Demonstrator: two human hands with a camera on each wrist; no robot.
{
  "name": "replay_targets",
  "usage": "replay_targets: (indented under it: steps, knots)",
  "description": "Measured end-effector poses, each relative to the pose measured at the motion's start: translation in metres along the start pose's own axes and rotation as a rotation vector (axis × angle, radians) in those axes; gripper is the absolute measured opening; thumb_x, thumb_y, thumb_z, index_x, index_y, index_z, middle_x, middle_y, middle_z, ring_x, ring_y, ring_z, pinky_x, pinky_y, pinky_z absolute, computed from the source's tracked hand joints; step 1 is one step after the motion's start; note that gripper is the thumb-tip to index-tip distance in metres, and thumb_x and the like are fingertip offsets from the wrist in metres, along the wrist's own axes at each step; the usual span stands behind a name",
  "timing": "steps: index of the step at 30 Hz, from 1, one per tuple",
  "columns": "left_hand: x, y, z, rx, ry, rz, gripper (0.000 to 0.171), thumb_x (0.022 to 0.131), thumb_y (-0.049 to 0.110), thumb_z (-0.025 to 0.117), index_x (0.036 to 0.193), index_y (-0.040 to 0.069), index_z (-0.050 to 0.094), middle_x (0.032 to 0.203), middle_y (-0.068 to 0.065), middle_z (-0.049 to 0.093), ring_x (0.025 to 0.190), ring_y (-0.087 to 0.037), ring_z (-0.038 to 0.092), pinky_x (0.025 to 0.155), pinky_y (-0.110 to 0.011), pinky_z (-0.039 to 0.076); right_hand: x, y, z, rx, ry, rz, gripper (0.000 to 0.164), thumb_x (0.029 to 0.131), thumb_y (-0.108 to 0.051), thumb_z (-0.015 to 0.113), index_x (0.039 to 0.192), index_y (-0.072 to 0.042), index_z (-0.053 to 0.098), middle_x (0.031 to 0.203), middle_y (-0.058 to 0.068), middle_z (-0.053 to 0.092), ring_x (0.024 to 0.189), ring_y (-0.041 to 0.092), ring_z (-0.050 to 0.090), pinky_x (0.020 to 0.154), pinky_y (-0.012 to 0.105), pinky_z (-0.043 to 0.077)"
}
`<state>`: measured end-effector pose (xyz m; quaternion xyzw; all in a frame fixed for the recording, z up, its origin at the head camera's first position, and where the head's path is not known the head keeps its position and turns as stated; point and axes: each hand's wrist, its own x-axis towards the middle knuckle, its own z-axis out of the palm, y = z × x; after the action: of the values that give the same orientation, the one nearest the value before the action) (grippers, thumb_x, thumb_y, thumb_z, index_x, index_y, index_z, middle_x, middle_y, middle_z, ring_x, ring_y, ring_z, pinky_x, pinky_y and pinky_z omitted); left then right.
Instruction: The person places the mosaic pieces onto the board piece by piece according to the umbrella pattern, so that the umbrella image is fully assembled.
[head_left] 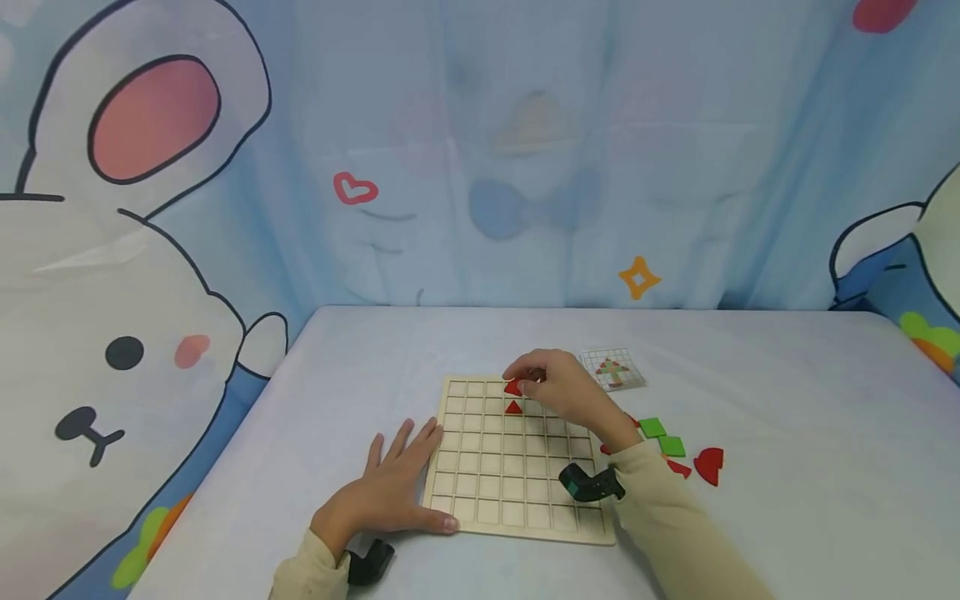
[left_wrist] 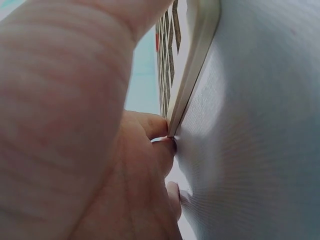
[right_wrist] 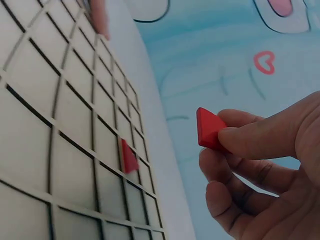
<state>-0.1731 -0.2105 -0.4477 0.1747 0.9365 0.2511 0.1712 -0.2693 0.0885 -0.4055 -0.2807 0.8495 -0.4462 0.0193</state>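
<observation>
A square wooden grid board [head_left: 491, 486] lies on the white table. Near its far edge, one red triangle piece [head_left: 513, 408] sits in a cell; the right wrist view shows that same seated triangle [right_wrist: 129, 157]. Just above the far row, my right hand [head_left: 562, 387] pinches another red piece [right_wrist: 210, 129] between thumb and fingertips, held clear of the board. My left hand [head_left: 390, 492] is spread at the board's near left corner, its fingers along the left edge and its thumb by the front edge. In the left wrist view, fingertips [left_wrist: 159, 125] touch the board's side.
Behind the board lies a small pattern card [head_left: 613, 369] with a tree-like picture. Right of the board, partly behind the right forearm, are green pieces [head_left: 672, 447] and red pieces [head_left: 708, 465]. A printed curtain [head_left: 420, 250] hangs behind the table.
</observation>
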Motion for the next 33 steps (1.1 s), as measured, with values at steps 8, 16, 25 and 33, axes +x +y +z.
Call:
replay_targets:
  steps: [8,16,25,33]
  knots:
    - [-0.004,0.007,-0.005,0.025,0.004,-0.036,0.13,0.078,0.069,0.087,0.173,0.011,0.019,0.18,-0.006,0.01,0.164,-0.035,-0.006,0.123,-0.069,-0.011,0.006,-0.008,0.024,-0.062,-0.045,-0.071,0.015,0.097,0.01,0.067,0.104,0.001,0.077,0.093,0.002,0.072,0.082,0.016,0.061,0.075,0.035,0.054]
    - [-0.004,0.003,-0.003,0.019,0.002,-0.039,0.13,0.078,0.071,0.086,0.173,0.013,0.019,0.18,-0.006,0.01,0.164,-0.035,-0.007,0.122,-0.068,-0.013,0.009,-0.011,0.039,-0.149,-0.093,-0.105,0.023,0.094,0.014,0.063,0.101,0.0,0.08,0.094,0.003,0.074,0.083,0.014,0.064,0.078,0.033,0.057]
    - [-0.004,0.0,0.001,-0.013,0.009,-0.002,0.133,0.077,0.076,0.083,0.173,0.012,0.018,0.18,-0.007,0.01,0.164,-0.035,-0.008,0.122,-0.068,-0.015,0.006,-0.011,0.047,-0.248,-0.119,-0.134,0.024,0.092,0.016,0.063,0.095,-0.002,0.08,0.09,0.001,0.069,0.082,0.015,0.059,0.078,0.034,0.056]
    - [-0.005,0.01,-0.005,-0.012,-0.009,-0.001,0.129,0.08,0.067,0.086,0.173,0.008,0.018,0.179,-0.009,0.01,0.164,-0.037,-0.007,0.122,-0.069,-0.012,0.005,-0.007,0.049,-0.315,-0.125,-0.167,0.024,0.092,0.015,0.064,0.093,-0.003,0.08,0.091,0.001,0.067,0.084,0.017,0.06,0.081,0.036,0.056]
